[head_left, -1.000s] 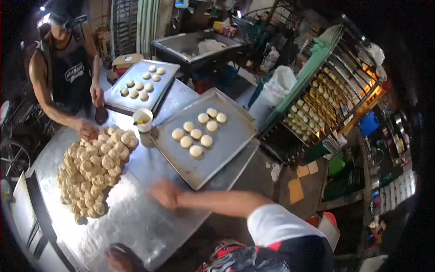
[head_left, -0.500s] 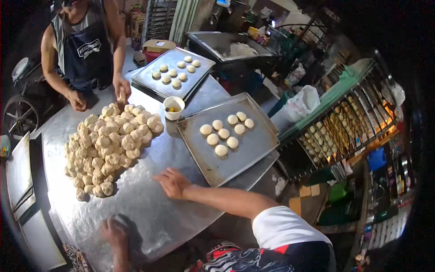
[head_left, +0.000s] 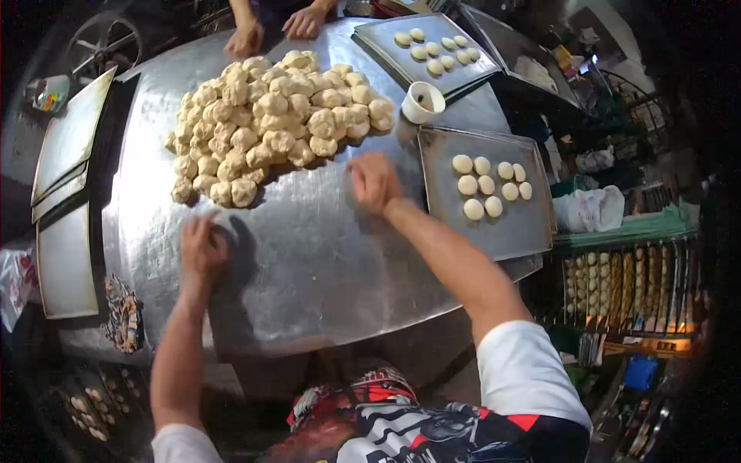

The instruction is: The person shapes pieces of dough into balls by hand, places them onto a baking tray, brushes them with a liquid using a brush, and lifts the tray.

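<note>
A large heap of rough dough pieces (head_left: 262, 123) covers the far middle of the metal table (head_left: 309, 262). My left hand (head_left: 204, 248) is just below the heap's near left end, loosely bent and open, with no dough visible in it. Right of the heap's near side, my right hand (head_left: 373, 183) hovers close to the tabletop; its fingers are slightly blurred but look loosely open, and I see nothing held. Beside it on the right, a baking tray (head_left: 451, 231) carries several smooth round dough balls (head_left: 486, 185).
Another tray (head_left: 378, 38) of dough balls sits at the far right, with a white tub (head_left: 423, 103) nearby. Across the table are a co-worker's hands (head_left: 305, 21). Flat metal sheets (head_left: 68, 262) stand off the left edge; a loaded rack (head_left: 625, 285) is at the right.
The view has swung down and turned. My left hand has come forward toward the heap, and my right hand has moved from near the tray toward the heap. The co-worker's hand has come off the dough.
</note>
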### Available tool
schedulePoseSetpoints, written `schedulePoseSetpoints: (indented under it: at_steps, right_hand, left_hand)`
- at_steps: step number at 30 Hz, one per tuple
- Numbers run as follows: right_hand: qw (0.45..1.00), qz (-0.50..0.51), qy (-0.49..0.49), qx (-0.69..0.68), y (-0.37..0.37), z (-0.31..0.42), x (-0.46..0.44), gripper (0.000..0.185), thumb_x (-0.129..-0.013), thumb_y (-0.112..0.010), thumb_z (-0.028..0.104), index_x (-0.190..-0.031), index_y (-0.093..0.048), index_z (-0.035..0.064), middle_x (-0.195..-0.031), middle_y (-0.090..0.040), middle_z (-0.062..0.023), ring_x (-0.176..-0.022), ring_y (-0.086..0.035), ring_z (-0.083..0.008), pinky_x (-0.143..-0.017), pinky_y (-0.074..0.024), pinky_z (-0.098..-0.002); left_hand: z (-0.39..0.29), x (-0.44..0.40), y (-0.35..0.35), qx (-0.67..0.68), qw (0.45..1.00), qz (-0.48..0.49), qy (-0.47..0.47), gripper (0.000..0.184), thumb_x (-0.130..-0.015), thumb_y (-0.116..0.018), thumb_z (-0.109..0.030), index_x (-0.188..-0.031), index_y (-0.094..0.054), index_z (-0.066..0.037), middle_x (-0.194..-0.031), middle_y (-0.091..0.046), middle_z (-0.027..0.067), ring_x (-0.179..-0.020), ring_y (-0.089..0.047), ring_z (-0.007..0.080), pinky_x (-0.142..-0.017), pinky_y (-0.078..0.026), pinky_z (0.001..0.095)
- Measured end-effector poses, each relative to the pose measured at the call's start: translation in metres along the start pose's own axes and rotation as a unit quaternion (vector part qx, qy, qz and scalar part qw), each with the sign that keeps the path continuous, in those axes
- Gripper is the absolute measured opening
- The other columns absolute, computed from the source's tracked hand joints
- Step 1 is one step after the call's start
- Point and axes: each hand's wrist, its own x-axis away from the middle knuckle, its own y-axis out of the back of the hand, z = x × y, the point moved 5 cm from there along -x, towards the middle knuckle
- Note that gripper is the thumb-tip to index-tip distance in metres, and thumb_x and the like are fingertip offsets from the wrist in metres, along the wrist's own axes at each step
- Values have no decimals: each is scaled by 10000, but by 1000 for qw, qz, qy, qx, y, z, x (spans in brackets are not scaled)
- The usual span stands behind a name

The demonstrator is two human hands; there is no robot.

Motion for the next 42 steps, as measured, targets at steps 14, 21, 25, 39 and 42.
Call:
schedulePoseSetpoints:
  at_steps: [14, 21, 25, 39, 42]
  right_hand:
    - [996, -41, 72, -16, 0, -23, -6, 99, -843, -658, 88, -916, -724, 82, -905, -709, -140, -899, -651, -380, -882, -525, -471]
    - [995, -36, -1, -96, 79, 36, 56, 681, -795, -934, 276, -1369, -623, 80, -1238, -673, -127, -1126, -658, -296, -983, -509, -435]
    - [775, 375, -117, -495, 113, 115, 157, 444, -829, -893, 165, -1212, -707, 39, -1164, -697, -101, -1102, -671, -213, -983, -516, -359]
    - [209, 742, 197, -606, 67, 422, 159, 855, -804, -913, 282, -1518, -510, 39, -1457, -585, -122, -1407, -504, -226, -1191, -396, -407]
    - [227, 706, 103, -663, 51, 409, 156, 649, -873, -870, 256, -1418, -607, 21, -1285, -691, -95, -1238, -616, -195, -1102, -476, -364]
  left_hand:
    - [41, 10, -12, -10, 992, -31, 123, 276, -853, -609, -94, -1111, -704, -114, -1005, -666, 138, -1017, -624, 369, -929, -506, 495]
    - [-56, 90, 67, -105, 973, -118, 169, 615, -828, -878, -252, -1374, -618, -141, -1302, -650, 148, -1179, -625, 356, -1013, -520, 466]
    - [-143, 218, 103, 67, 979, -109, 157, 325, -845, -826, -116, -1150, -714, -111, -1049, -730, 84, -955, -715, 285, -828, -585, 396]
    - [-279, 188, -63, 231, 887, 203, 344, 384, -940, -722, -330, -1236, -734, -84, -1212, -747, 179, -1112, -717, 312, -913, -568, 448]
    - [-302, 205, -30, 378, 845, 194, 324, 401, -955, -716, -339, -1269, -722, -90, -1237, -743, 178, -1128, -710, 309, -952, -560, 433]
